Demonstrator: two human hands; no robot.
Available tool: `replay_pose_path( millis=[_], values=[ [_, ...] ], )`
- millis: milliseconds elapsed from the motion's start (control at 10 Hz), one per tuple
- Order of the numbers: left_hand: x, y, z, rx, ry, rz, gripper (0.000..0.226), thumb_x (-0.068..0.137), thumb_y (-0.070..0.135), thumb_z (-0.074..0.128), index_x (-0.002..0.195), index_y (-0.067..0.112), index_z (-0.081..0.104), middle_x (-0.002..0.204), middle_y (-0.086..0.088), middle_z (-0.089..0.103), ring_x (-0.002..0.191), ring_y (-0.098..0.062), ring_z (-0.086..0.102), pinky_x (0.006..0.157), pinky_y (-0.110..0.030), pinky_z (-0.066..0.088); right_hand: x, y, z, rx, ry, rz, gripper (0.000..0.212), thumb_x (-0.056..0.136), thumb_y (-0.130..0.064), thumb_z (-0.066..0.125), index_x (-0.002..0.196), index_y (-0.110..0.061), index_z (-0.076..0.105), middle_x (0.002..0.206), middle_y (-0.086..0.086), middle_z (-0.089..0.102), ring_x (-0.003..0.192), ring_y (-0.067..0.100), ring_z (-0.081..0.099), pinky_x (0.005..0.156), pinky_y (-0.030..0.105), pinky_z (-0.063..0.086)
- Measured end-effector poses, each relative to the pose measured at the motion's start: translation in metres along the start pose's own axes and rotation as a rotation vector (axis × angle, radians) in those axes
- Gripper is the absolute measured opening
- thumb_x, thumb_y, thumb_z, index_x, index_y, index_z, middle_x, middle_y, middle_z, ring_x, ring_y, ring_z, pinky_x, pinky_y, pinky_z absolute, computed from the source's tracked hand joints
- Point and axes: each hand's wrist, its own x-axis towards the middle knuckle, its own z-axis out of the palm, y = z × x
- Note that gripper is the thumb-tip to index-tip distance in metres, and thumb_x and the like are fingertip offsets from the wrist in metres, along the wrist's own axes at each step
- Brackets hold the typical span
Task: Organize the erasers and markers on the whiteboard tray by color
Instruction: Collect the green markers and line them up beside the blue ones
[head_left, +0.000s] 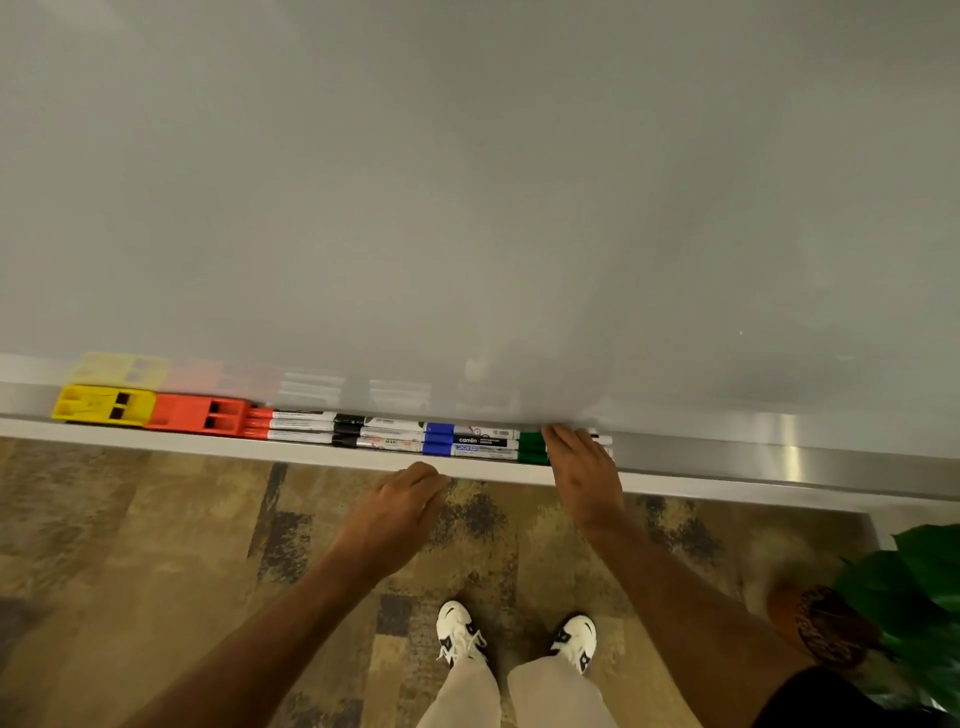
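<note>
Tray (727, 480) mid-frame holds erasers (150, 410) and markers (389, 435) in color groups; right hand (584, 465), fingers flat, nudges green markers (532, 448); left hand (400, 512) loosely curled, empty; prob. final alignment next.

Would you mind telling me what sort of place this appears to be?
Probably an office or classroom: a large whiteboard with a tray holding markers and erasers, patterned carpet underfoot, and a potted plant in the corner.
</note>
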Motion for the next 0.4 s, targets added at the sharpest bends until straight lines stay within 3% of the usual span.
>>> replay_pose_path(
  millis=[100, 300, 400],
  values=[
    [0.003, 0.002, -0.003, -0.007, 0.006, 0.021, 0.024, 0.098, 0.029, 0.047, 0.115, 0.02, 0.062, 0.11, 0.004, 0.063, 0.089, -0.007, 0.059, 0.075, -0.018, 0.041, -0.001, -0.001, -0.001, -0.005, 0.015, -0.003, 0.06, 0.065, -0.001, 0.082, 0.122, -0.003, 0.061, 0.118, 0.014, 0.067, 0.107, 0.031, 0.064, 0.09, 0.044, 0.054],
    [0.004, 0.009, -0.009, -0.017, -0.007, 0.057, 0.025, 0.099, 0.029, 0.046, 0.117, 0.021, 0.062, 0.112, 0.003, 0.064, 0.093, -0.01, 0.059, 0.079, -0.021, 0.044, -0.01, -0.001, 0.0, -0.045, -0.028, -0.002, 0.056, 0.074, -0.002, 0.074, 0.127, -0.007, 0.057, 0.126, 0.01, 0.063, 0.114, 0.03, 0.058, 0.091, 0.042, 0.052],
    [0.006, 0.013, -0.018, -0.036, 0.018, 0.052, 0.029, 0.098, 0.027, 0.048, 0.123, 0.019, 0.06, 0.119, 0.002, 0.063, 0.101, -0.013, 0.059, 0.084, -0.025, 0.044, -0.014, -0.006, -0.007, -0.001, 0.098, 0.003, 0.042, 0.08, -0.004, 0.071, 0.121, -0.007, 0.061, 0.118, 0.01, 0.066, 0.105, 0.029, 0.062, 0.084, 0.041, 0.055]
  ],
)
